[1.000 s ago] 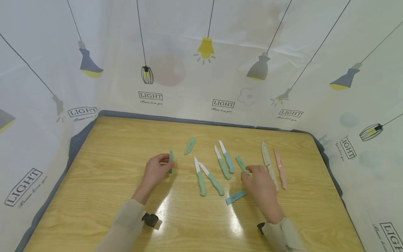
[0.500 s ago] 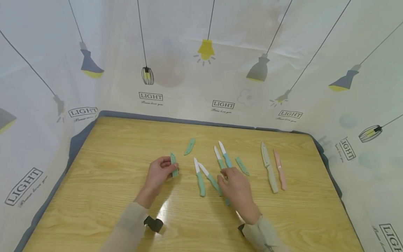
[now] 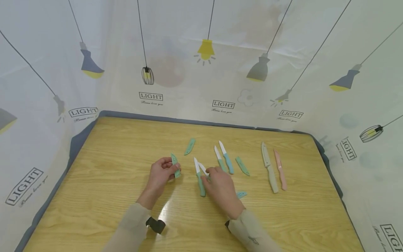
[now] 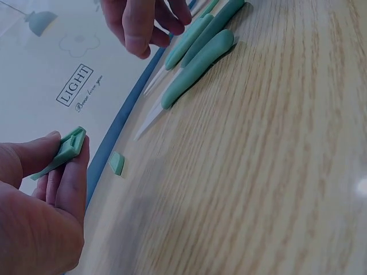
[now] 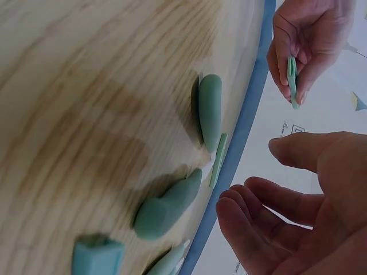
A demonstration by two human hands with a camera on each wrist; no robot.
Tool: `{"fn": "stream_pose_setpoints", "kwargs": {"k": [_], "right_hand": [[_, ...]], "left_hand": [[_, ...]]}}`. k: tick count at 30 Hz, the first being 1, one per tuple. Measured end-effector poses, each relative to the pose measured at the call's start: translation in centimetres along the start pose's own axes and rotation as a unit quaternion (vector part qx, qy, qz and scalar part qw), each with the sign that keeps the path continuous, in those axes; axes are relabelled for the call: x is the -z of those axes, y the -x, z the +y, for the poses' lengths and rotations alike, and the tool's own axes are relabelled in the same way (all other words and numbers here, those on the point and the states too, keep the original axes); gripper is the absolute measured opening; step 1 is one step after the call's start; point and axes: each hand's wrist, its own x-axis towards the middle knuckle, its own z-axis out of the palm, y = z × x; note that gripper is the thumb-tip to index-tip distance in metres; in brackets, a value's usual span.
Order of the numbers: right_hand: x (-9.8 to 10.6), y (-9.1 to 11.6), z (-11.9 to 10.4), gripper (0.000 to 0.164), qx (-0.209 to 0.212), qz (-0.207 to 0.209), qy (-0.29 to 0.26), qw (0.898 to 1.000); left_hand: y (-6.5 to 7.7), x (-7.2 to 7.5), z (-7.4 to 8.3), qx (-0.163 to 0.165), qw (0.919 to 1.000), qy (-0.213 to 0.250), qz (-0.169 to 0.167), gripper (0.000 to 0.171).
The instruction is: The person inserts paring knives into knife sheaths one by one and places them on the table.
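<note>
My left hand (image 3: 160, 174) pinches a green knife sheath (image 3: 175, 165) between thumb and fingers above the table. In the left wrist view the sheath's slotted end (image 4: 71, 148) faces the camera. My right hand (image 3: 221, 189) hovers over a green-handled paring knife, covering much of it in the head view. Thumb and fingers stand apart with nothing between them in the right wrist view. A second green-handled paring knife (image 3: 200, 182) lies just left of that hand. Farther back are another green-handled knife (image 3: 219, 159) and a blue-handled knife (image 3: 227, 161), both with bare white blades.
One loose green sheath (image 3: 190, 146) lies toward the back and another green sheath (image 3: 242, 166) right of the knives. A blue sheath (image 3: 241, 194) is partly behind my right hand. A beige knife (image 3: 269, 171) and a pink knife (image 3: 281, 171) lie at the right.
My right hand has moved left from the right-hand green sheath, across the knives, to the green-handled pair. My left hand has shifted slightly right with its sheath, which has turned a little.
</note>
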Motion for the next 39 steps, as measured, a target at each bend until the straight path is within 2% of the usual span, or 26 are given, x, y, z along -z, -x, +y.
{"fn": "stream_pose_setpoints", "kwargs": {"k": [9,13,20,32,39], "right_hand": [[-1.5,-0.6,-0.8,0.031,0.032,0.000,0.037,0.999],[-1.9,-0.8,-1.0,0.029,0.033,-0.012,0.063,0.997],[-2.4,-1.2,-1.4,0.033,0.014,-0.022,0.072,0.997],[-2.7,-1.4,-1.5,0.034,0.004,-0.032,0.099,0.995],[-2.7,-1.4,-1.3,0.030,-0.011,-0.033,0.075,0.997]], "left_hand": [[0.1,-0.2,0.1,0.004,1.0000,-0.004,0.007,0.036],[0.0,-0.2,0.1,0.007,0.9999,-0.004,0.009,0.036],[0.0,-0.3,0.2,0.009,0.9999,-0.007,0.008,0.036],[-0.1,-0.2,0.1,0.009,0.9999,-0.007,0.007,0.036],[-0.2,-0.1,0.0,0.012,0.9999,-0.008,0.007,0.036]]}}
